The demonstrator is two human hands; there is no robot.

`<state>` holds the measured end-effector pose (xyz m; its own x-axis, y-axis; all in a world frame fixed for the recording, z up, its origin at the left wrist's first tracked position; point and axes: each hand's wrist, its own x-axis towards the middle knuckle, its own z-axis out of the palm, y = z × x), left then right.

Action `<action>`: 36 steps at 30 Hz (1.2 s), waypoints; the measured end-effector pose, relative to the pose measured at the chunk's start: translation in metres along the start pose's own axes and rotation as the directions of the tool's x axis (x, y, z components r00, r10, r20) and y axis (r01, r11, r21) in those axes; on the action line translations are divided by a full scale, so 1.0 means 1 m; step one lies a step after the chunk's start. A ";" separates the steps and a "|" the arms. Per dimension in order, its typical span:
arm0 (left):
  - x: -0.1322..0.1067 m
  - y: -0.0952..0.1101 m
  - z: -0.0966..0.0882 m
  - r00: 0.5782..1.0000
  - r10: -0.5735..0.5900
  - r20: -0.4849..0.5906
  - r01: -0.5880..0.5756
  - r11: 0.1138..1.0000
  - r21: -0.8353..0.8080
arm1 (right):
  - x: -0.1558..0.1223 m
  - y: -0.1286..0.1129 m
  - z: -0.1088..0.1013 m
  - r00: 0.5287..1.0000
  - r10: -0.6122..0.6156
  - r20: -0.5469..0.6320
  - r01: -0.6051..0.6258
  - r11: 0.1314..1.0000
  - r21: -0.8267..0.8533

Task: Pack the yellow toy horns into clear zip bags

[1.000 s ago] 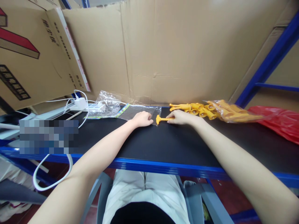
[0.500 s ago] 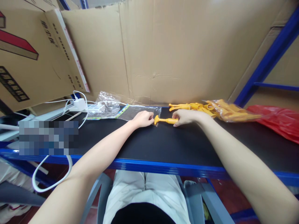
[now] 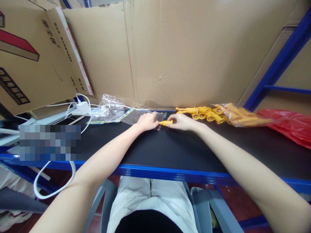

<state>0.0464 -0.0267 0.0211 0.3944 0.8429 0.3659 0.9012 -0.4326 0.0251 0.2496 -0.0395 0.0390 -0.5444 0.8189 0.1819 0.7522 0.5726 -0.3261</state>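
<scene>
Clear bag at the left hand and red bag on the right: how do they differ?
The clear bag is see-through; the red bag is vivid red. The left hand touches the clear bag; neither hand touches the red bag. Both lie on the black surface.

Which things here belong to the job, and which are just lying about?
In the job:
yellow piece, in the right hand
clear bag, at the left hand
yellow pile, likely

Lying about, it seems:
charger
cable
red bag

R hand (image 3: pixel 182 122) moved yellow pc (image 3: pixel 167 123) L, wide end now hidden nr L hand (image 3: pixel 147 121).
</scene>
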 end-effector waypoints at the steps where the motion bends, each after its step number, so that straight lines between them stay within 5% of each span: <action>1: 0.001 -0.002 0.000 0.998 -0.056 0.015 0.055 0.998 0.011 | 0.000 0.000 0.000 1.000 0.002 -0.001 -0.002 1.000 0.000; 6: 0.003 -0.007 0.001 0.992 -0.088 0.085 0.087 0.996 0.021 | -0.001 -0.003 -0.002 1.000 -0.013 -0.012 0.013 1.000 0.006; 17: -0.006 0.016 -0.005 0.997 0.066 -0.034 -0.069 0.995 -0.068 | -0.002 -0.011 -0.003 0.988 0.001 -0.153 0.011 0.997 0.080; 27: -0.007 0.023 -0.003 0.964 0.262 -0.048 -0.266 0.956 -0.125 | -0.001 -0.005 0.006 0.994 -0.009 0.105 0.000 0.996 0.088; 32: 0.003 -0.001 -0.004 0.995 0.026 -0.091 -0.030 0.999 -0.046 | -0.002 -0.012 0.006 0.995 0.033 0.098 -0.035 0.999 0.011; 36: 0.004 -0.034 -0.002 0.951 -0.280 -0.129 0.290 0.955 0.061 | -0.003 -0.015 0.005 0.996 0.035 0.080 -0.035 0.999 -0.004</action>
<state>0.0176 -0.0091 0.0238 0.0993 0.8816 0.4614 0.9861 -0.1494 0.0733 0.2383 -0.0511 0.0390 -0.5458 0.8324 0.0961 0.7722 0.5441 -0.3281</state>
